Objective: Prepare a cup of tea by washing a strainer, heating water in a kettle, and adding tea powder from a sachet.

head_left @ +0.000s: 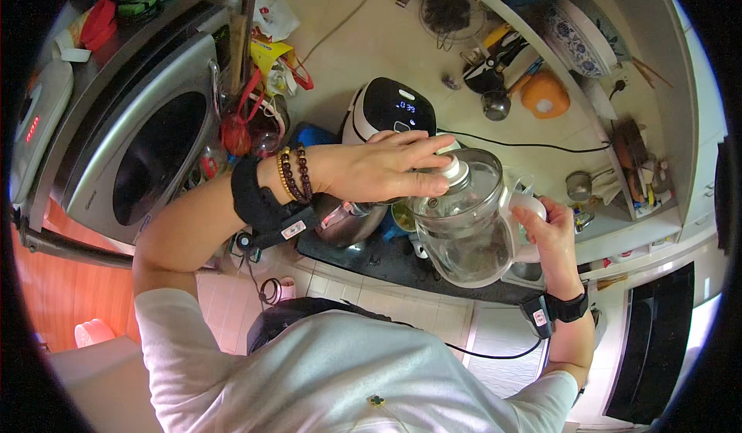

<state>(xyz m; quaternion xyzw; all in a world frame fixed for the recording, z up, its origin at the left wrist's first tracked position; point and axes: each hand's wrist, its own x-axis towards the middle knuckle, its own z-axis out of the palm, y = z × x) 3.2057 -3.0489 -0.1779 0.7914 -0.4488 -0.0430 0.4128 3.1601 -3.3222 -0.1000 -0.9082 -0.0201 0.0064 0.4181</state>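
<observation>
Held up in front of me is a clear glass jug [464, 255] with a white handle [516, 220]. My right hand [550, 232] wraps round that handle on the jug's right side. Over the jug's top reaches my left hand [371, 168], its thumb and fingers on either side of a white and silver lid knob [457, 172]. The fingers partly cover the knob, and the glass is see-through, so I cannot tell whether the lid is seated. Just behind my left hand stands a white and black countertop cooker [394, 108] with a lit display.
A silver oven-like appliance [147, 135] stands at the left, near bags [270, 58] and a red-handled item. Beneath my hands are a metal pot [352, 228] and the dark counter edge [371, 267]. A black cord [533, 147] crosses the counter. An orange gourd-shaped item [545, 95] lies farther back.
</observation>
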